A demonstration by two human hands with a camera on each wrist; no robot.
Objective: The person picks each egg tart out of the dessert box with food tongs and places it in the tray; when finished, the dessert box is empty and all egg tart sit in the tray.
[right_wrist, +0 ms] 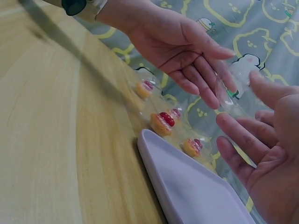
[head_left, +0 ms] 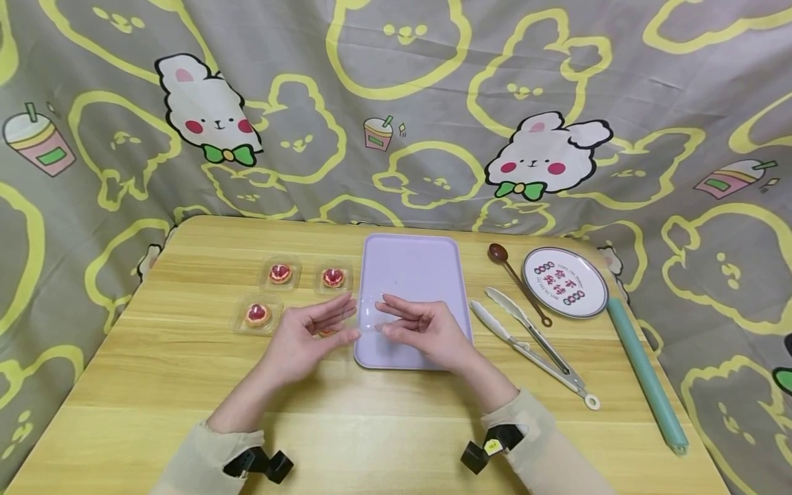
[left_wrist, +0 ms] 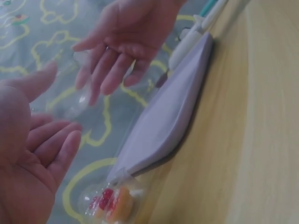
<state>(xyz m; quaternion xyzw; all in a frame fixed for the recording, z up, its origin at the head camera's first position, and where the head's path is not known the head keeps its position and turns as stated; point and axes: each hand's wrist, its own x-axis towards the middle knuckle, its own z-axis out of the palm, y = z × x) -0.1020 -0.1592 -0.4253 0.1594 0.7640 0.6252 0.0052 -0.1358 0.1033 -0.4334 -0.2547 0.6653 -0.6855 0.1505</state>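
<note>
A clear plastic lid (head_left: 368, 315) is held up between both hands, over the left edge of the lilac tray (head_left: 411, 265). My left hand (head_left: 312, 337) pinches its left side between thumb and fingers. Its right side is gripped the same way by my right hand (head_left: 427, 330). The see-through plastic makes its exact outline hard to read. Below the left hand a fruit tart (head_left: 328, 331) is mostly hidden in the head view; in the left wrist view this tart (left_wrist: 114, 204) sits in clear plastic beside the tray's corner.
Further left stand three more tarts in clear boxes: one tart (head_left: 280, 273) at the back, another (head_left: 333, 277) near the tray, a third (head_left: 257, 314) in front. Right of the tray lie tongs (head_left: 535, 344), a brown spoon (head_left: 516, 278), a printed plate (head_left: 566, 282) and a green rod (head_left: 646, 375).
</note>
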